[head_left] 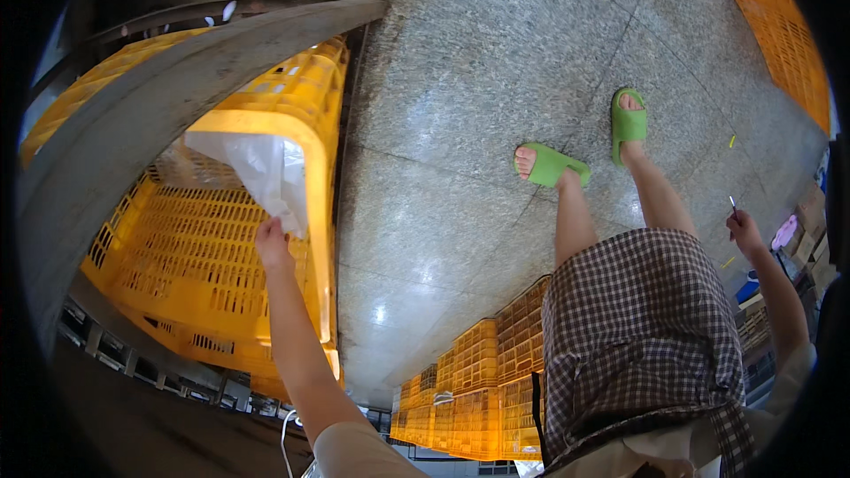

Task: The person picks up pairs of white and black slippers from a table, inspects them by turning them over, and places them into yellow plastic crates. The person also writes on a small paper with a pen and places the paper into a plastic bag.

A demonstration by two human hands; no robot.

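Note:
My left hand (274,243) reaches into a yellow plastic crate (319,168). Its fingers are closed on the lower end of a clear plastic bag (266,168), which hangs from the crate's rim. The slotted wall and bottom of the crate show around the hand. Away to the right, my right hand (745,232) is raised beside my body, fingers closed around a thin pen-like tool (733,204) with a pale tip and a dark shaft. Its exact kind is too small to make out.
A grey metal beam (177,88) crosses in front of the crate. Stacked yellow crates (474,372) stand near my checked apron (637,327), and another orange crate (784,35) sits at far right. Green slippers (629,119) are on my feet on the grey tiled floor (460,62). Cardboard boxes (810,212) lie at right.

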